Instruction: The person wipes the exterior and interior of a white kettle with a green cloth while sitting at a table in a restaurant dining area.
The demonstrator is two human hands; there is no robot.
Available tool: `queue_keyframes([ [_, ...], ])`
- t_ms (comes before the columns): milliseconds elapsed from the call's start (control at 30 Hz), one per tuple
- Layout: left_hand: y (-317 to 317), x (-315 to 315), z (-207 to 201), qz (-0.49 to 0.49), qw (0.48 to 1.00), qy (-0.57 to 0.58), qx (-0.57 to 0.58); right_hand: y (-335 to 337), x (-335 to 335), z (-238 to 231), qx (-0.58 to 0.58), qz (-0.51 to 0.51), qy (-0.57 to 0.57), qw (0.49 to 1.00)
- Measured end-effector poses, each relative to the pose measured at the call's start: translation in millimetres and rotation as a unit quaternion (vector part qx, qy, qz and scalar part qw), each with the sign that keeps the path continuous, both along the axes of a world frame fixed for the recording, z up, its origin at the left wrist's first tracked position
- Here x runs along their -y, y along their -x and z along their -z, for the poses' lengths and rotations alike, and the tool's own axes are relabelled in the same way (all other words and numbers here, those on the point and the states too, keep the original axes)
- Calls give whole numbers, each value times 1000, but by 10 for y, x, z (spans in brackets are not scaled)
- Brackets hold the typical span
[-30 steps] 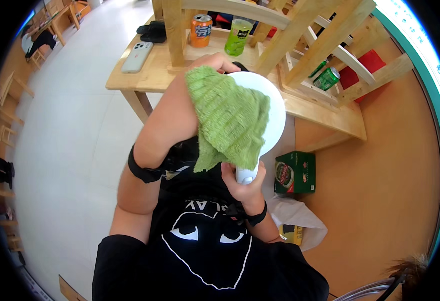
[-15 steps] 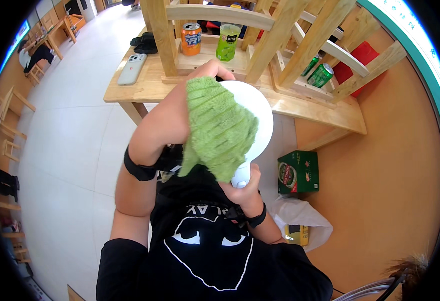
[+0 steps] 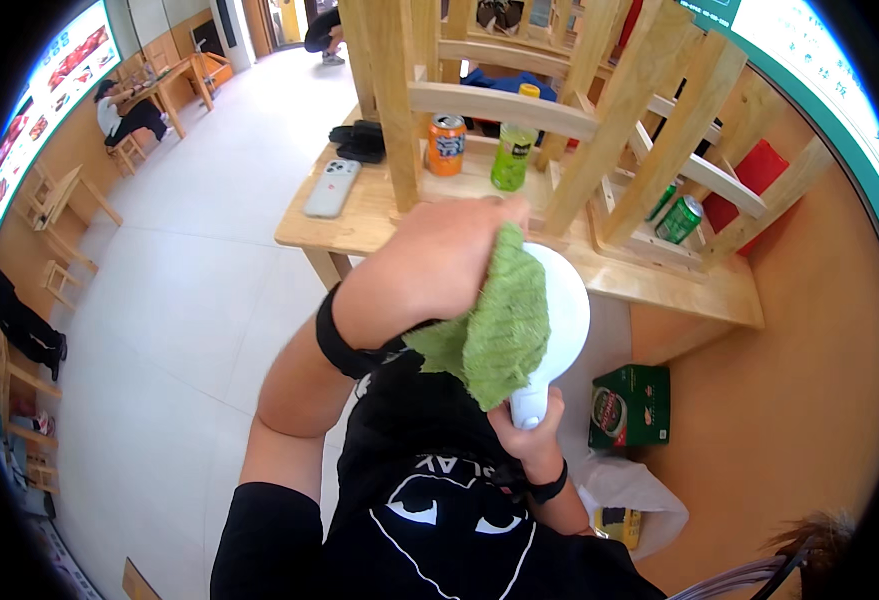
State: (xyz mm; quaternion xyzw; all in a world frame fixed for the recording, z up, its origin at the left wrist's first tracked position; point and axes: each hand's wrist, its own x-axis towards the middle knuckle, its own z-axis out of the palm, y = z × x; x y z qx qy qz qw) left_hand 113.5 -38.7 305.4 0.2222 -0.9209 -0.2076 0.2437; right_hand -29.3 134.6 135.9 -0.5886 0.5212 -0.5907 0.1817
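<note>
White disc-headed tool (image 3: 569, 305) was held up in front of the chest, near side of the desk (image 3: 344, 228), head at 12 o'clock from the right hand (image 3: 531, 430); green cloth (image 3: 509, 325) lay over the left part of its face. Likeliest trouble, in my judgement: the tool twisting, since one narrow handle (image 3: 528, 403) bore any push on the wide head. Loose cloth might also slip, and the left hand (image 3: 454, 255), close to the wooden frame (image 3: 399, 150) at its 11 o'clock, could rap knuckles there. Poses: right hand low, clamped round the handle, wrist upward, forearm rising from 5 o'clock. Left elbow bent, forearm coming from 7 o'clock, back of the hand uppermost, at the cloth's upper edge; fingers largely hidden, so couldn't tell whether they pinched it.
</note>
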Motion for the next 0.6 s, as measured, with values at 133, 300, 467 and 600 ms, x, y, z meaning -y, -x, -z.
queue_keyframes([
  [133, 28, -54, -187, -21, 994, 34, 97, -11, 3, -13, 16, -5, 4, 1000],
  [300, -54, -66, -117, -14, 999, 6, 50, -8, 19, 14, 28, -8, 2, 1000],
  [467, -162, -278, 69, -50, 998, -32, -30, 11, 17, -35, -5, -8, 40, 999],
  [600, -358, -406, 614, -64, 961, -148, -224, 21, 100, -9, -50, -21, 118, 992],
])
